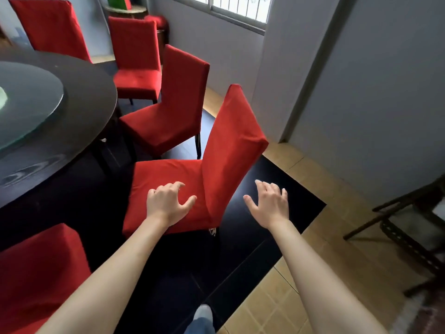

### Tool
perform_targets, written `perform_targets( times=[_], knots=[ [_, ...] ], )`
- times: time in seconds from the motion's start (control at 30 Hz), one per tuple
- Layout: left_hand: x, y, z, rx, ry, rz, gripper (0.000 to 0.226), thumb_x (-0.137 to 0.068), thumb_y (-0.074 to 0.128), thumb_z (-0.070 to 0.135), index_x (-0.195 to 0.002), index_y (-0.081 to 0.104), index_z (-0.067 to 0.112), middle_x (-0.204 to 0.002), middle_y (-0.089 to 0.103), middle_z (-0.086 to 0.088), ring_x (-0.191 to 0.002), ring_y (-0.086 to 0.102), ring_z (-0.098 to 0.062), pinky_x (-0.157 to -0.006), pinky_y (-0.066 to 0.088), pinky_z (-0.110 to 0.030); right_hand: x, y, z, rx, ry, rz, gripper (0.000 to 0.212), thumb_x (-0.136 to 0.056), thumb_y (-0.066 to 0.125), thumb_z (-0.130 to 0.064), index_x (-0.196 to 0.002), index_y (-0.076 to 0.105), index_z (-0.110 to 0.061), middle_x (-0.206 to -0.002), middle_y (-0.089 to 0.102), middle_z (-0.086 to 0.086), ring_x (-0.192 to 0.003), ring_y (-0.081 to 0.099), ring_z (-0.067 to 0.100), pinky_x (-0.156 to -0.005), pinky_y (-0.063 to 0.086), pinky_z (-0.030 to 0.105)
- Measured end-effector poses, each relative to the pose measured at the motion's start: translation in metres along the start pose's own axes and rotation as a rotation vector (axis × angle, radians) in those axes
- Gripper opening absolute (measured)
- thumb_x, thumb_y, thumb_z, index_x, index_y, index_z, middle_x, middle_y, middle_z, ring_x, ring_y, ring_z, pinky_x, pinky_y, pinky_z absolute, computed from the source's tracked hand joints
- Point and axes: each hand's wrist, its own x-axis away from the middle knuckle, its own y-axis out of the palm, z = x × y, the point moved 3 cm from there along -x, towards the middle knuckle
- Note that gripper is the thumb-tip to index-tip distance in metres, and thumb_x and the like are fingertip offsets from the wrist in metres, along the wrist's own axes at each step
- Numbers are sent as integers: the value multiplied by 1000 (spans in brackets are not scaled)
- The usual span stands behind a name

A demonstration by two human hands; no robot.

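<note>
Nearest, at the bottom edge:

- Foot point(203, 312), on the dark floor point(252, 249), in line with the chair's rear corner. Risk: a leg dragged backward could land on it.
- Near chair point(36, 266), lower left, with a red cover. The left forearm passes just beside it. Risk: there is little room if the load swings that way.
- Left hand point(168, 203): fingers half bent, thumb out, holding nothing, over the rear of the seat point(163, 174). Whether it touches the cloth cannot be told. Risk: a grip on loose cover alone would likely bunch the fabric and leave the frame where it is.
- Right hand point(268, 203): fingers spread wide and empty, over the floor beside the backrest point(231, 150) and apart from it. Risk: if it closes late or low while the left already pulls, the load would be one-sided.
- Chair point(216, 189): in the middle, askew to the table, seat front toward the table and backrest toward the window wall. Risk: with uneven force it would probably pivot. Its legs could scrape the tile, or it could tip over its rear legs if lifted by the backrest only.
- Next chair point(178, 102): near, just beyond the backrest top. Risk: it could be knocked if the chair is turned.
- Table point(91, 97), left, carrying a glass turntable point(26, 102). Risk: a seat corner could strike the rim and jolt the glass.
- Far chairs point(134, 49) and window point(231, 8): well apart, no likely hazard.
</note>
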Motion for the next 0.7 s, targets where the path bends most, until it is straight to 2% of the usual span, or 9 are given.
perform_targets(
  times=[0.1, 0.17, 0.33, 0.5, 0.7],
  knots=[
    [-44, 3, 40, 35, 69, 4, 57, -83, 53, 64, -125, 58, 26, -115, 66, 1, -108, 60, -22, -91, 38, -38, -34, -10, 19, 7, 29, 0, 67, -94, 40, -58, -147, 31, -18, -148, 41, 3, -138, 31, 24, -114, 17, 51],
    [-78, 1, 66, 51, 116, 25, 59, -83, 52, 65, -127, 56, 26, -118, 65, 0, -111, 59, -22, -92, 37, -38, -62, -22, 30, -14, 46, 56, 69, -93, 43, -57, -148, 30, -18, -150, 39, 3, -139, 30, 24, -115, 18, 51],
    [-145, 0, 114, 125, 133, -17, 65, -84, 52, 64, -136, 49, 25, -127, 61, -2, -115, 57, -23, -98, 37, -40, -122, -47, 58, -34, 71, 93, 72, -90, 50, -55, -149, 29, -20, -150, 39, 3, -138, 33, 24, -113, 23, 49],
    [-200, 9, 155, 206, 74, -67, 71, -85, 54, 62, -143, 40, 23, -138, 51, -5, -124, 51, -26, -103, 37, -43, -191, -59, 92, -52, 61, 31, 73, -90, 51, -53, -150, 24, -21, -149, 40, 2, -133, 39, 26, -108, 30, 45],
    [-259, 31, 199, 292, -118, -83, 70, -86, 55, 60, -144, 37, 24, -143, 46, -6, -129, 46, -27, -105, 37, -43, -285, -58, 121, -70, -91, -28, 71, -89, 52, -51, -149, 25, -23, -149, 40, 0, -131, 40, 26, -106, 32, 43]
  ],
)
